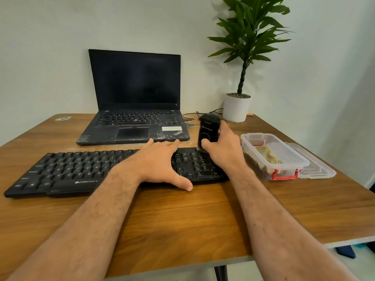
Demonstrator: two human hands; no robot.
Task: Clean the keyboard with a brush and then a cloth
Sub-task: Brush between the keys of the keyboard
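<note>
A black Zebronics keyboard (77, 171) lies across the wooden table (182, 220). My left hand (160, 163) rests flat on its right-middle part, fingers straight and spread, thumb at the front edge. My right hand (223, 149) grips a black upright brush (209, 128), whose lower end touches the keys at the keyboard's far right corner. A tan cloth (266, 156) lies inside a clear plastic box (284, 165) to the right of the keyboard.
An open black laptop (134, 110) stands behind the keyboard with cables (190, 118) at its right side. A potted plant (236, 106) sits at the back right. The box's lid (316, 167) lies beside the box near the table's right edge.
</note>
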